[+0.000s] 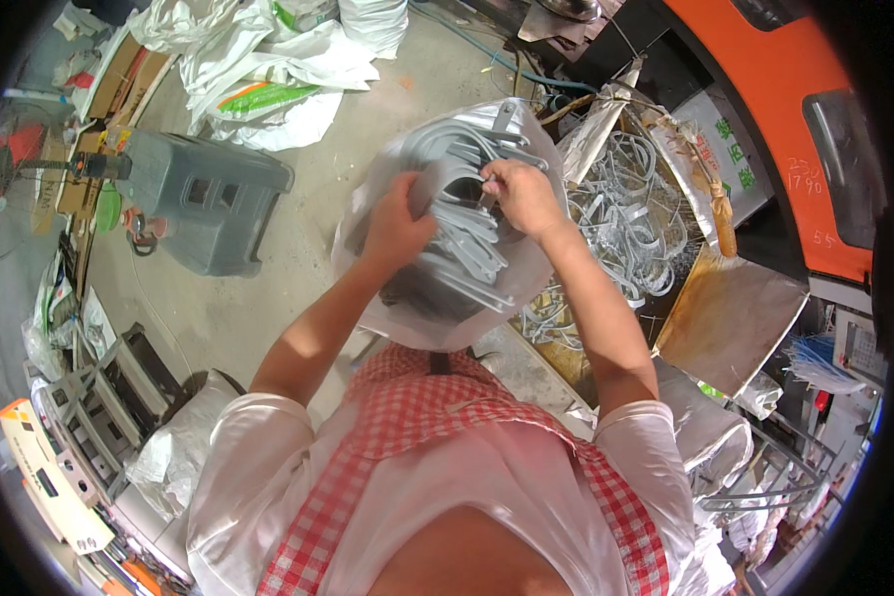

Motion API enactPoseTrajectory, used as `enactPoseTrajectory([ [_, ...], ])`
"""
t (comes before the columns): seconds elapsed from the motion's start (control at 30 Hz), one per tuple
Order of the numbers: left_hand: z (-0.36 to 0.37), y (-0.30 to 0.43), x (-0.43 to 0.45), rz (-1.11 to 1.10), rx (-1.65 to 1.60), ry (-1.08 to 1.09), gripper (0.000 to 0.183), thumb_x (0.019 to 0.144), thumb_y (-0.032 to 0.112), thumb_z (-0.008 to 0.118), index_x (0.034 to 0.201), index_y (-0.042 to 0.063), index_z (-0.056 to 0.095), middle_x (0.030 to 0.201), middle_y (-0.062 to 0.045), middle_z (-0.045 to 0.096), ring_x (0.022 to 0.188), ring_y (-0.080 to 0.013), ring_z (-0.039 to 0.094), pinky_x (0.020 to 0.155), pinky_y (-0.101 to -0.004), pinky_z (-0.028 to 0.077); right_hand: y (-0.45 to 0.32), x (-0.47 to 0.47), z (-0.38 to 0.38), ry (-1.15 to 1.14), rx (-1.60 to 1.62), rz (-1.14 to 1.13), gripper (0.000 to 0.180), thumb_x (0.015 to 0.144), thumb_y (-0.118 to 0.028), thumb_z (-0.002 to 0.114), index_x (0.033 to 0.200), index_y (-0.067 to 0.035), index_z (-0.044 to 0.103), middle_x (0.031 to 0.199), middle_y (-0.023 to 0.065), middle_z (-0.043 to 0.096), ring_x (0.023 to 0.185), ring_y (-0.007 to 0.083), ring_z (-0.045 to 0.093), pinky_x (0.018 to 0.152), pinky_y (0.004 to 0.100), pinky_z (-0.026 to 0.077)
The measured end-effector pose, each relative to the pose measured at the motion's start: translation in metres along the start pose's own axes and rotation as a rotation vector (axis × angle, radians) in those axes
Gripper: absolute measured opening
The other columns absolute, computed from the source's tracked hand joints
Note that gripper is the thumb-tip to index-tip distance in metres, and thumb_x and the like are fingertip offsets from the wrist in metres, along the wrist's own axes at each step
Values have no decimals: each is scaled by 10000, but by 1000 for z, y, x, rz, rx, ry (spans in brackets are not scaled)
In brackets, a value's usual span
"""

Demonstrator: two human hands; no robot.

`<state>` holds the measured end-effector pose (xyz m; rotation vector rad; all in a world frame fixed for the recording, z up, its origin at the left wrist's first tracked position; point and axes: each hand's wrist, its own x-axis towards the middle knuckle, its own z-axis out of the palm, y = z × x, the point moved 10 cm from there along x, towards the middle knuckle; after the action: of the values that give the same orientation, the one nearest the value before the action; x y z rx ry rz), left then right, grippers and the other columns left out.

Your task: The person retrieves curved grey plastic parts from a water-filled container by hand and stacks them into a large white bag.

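Note:
In front of me stands a clear plastic bag filled with grey curved plastic parts. My left hand is at the left of the bag's opening, its fingers around a grey part that is blurred. At the upper right of the opening, my right hand pinches something among the grey parts with thumb and fingertips; its exact shape is partly hidden by the fingers.
To the right lies a heap of loose grey parts beside an orange machine. A grey plastic bin is at left, white woven sacks at upper left. A brown-stained board lies at right.

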<state>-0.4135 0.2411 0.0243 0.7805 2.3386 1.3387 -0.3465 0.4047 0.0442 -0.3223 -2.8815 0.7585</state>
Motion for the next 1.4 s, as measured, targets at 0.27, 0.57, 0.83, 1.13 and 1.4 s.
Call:
enactPoseTrajectory([
  [0.27, -27, -60, -17, -170, -201, 139, 505, 668, 62, 573, 1152, -21, 457, 1018, -155, 576, 857, -215, 574, 731, -305, 455, 32, -50, -21, 15, 193, 129, 222, 690, -129, 731, 889, -73, 651, 820, 97, 622, 694, 250, 581, 650, 328, 467],
  [0.57, 8, -87, -3, -295, -284, 189, 510, 688, 58, 583, 1171, -37, 447, 987, -148, 568, 813, -199, 541, 695, -302, 432, 4, -29, -37, 208, 352, 189, 183, 751, -136, 702, 871, -38, 606, 810, 127, 632, 710, 262, 613, 618, 338, 474],
  [0.83, 20, -54, 53, -41, -391, 187, 464, 728, 39, 607, 1165, -16, 459, 900, -81, 584, 722, -137, 563, 636, -264, 481, -22, 34, 100, -216, -63, 69, 145, 748, -136, 613, 870, -58, 617, 828, 174, 639, 805, 341, 625, 696, 422, 502],
  [1.13, 44, -91, 66, -18, 152, 145, 535, 740, 139, 604, 1237, 24, 441, 1058, -210, 593, 967, -351, 583, 843, -384, 446, -35, -33, -11, 279, 157, -44, 166, 764, -143, 648, 885, -30, 639, 876, 114, 650, 821, 281, 612, 741, 359, 486],
  [1.4, 20, -51, 33, 14, -193, 34, 399, 783, 45, 521, 1180, 7, 505, 1195, -195, 500, 1128, -363, 468, 959, -396, 382, 191, -178, 21, 400, 683, 955, 701, 817, -348, 651, 1339, 0, 339, 1358, 224, 370, 1230, 332, 384, 953, 396, 373],
])
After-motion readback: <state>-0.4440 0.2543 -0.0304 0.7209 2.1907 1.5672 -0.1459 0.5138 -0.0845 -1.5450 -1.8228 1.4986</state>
